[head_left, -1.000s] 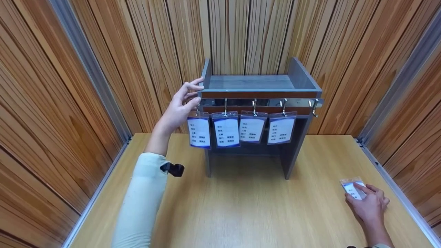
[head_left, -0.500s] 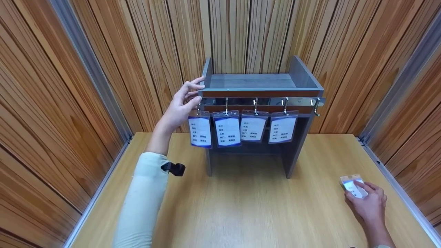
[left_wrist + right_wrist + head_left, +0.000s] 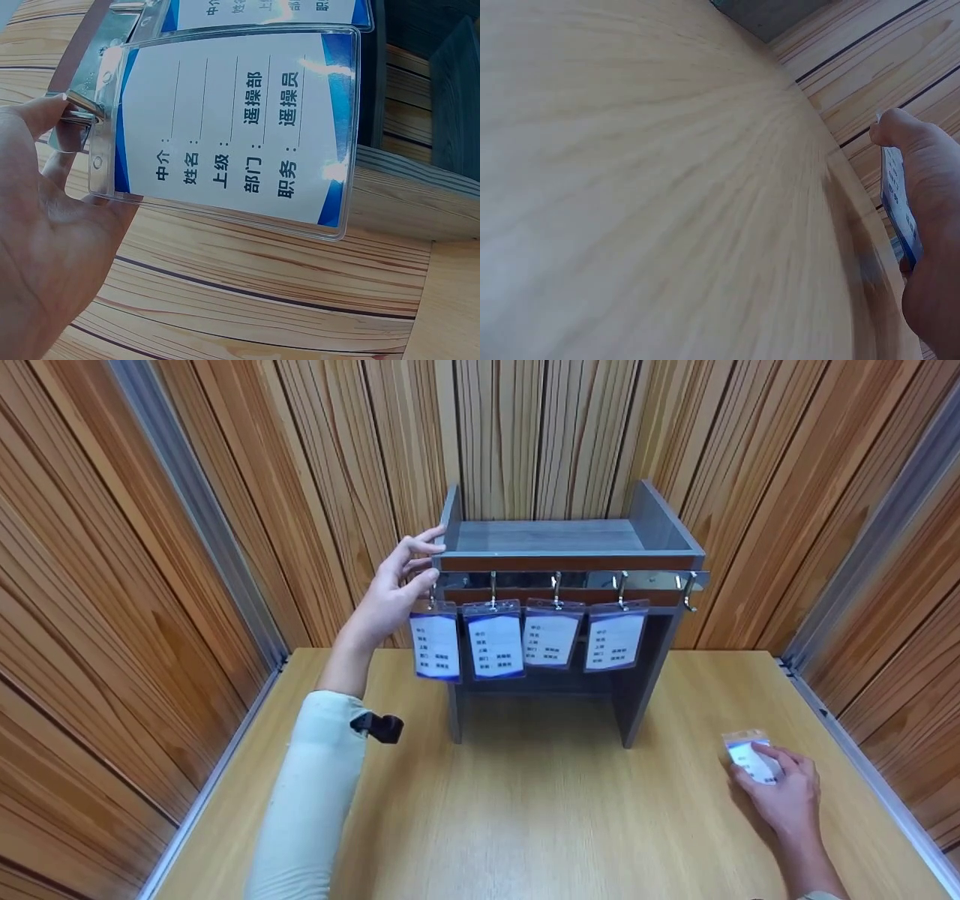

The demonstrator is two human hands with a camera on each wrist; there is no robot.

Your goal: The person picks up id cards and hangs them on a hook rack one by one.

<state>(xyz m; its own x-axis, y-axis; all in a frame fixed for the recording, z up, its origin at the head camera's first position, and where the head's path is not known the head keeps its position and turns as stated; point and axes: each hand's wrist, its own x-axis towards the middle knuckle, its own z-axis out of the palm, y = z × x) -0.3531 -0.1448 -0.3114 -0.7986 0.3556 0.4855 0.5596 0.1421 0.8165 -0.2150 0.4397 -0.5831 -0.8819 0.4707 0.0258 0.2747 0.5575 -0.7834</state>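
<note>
A small grey desktop shelf (image 3: 570,556) has a hook rail across its front. Several clear badge holders with white and blue cards hang from its hooks, the leftmost badge (image 3: 435,646) filling much of the left wrist view. My left hand (image 3: 390,592) grips the shelf's left end, thumb in front beside the first metal hook (image 3: 79,109) and fingers at the side panel. At the right of the table, my right hand (image 3: 787,795) pinches another badge (image 3: 748,761) between thumb and fingers. This badge stands edge-on in the right wrist view, above its shadow on the wood.
The rightmost hook (image 3: 690,591) bears no badge. Under everything is a light wooden table (image 3: 525,825), enclosed by wood-panelled walls (image 3: 750,510) with metal strips along the corners and table sides. A black wrist mount (image 3: 379,727) sticks out from the left sleeve.
My right hand has moved left and slightly up the table with the badge in its grip. The left hand keeps its hold on the shelf, and the hanging badges stay put.
</note>
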